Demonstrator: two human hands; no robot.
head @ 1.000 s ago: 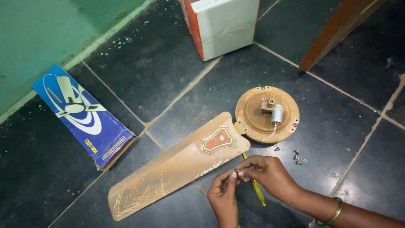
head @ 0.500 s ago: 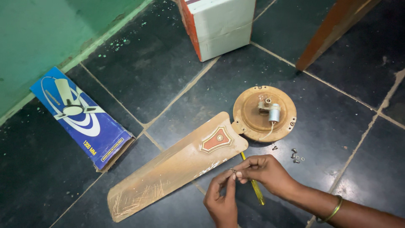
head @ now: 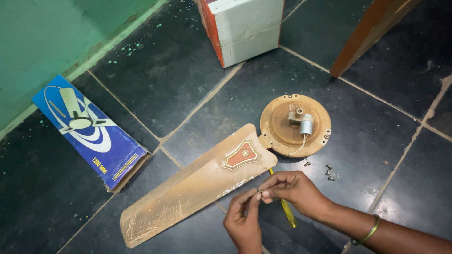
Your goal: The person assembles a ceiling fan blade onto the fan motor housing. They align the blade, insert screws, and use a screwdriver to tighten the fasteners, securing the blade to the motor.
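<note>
While dusty tan blade (head: 197, 188) lies flat, both hands' fingers (head: 252, 197) pinch tiny metal screw (head: 259, 191).

A long flat blue carton (head: 89, 129) lies on the dark tiled floor (head: 155, 84) at the left, near the green wall (head: 52, 33); its face carries a white swirl and a ceiling-fan drawing. At the top middle stands a white box (head: 245, 28) with a red-orange side, partly cut off by the frame.
</note>
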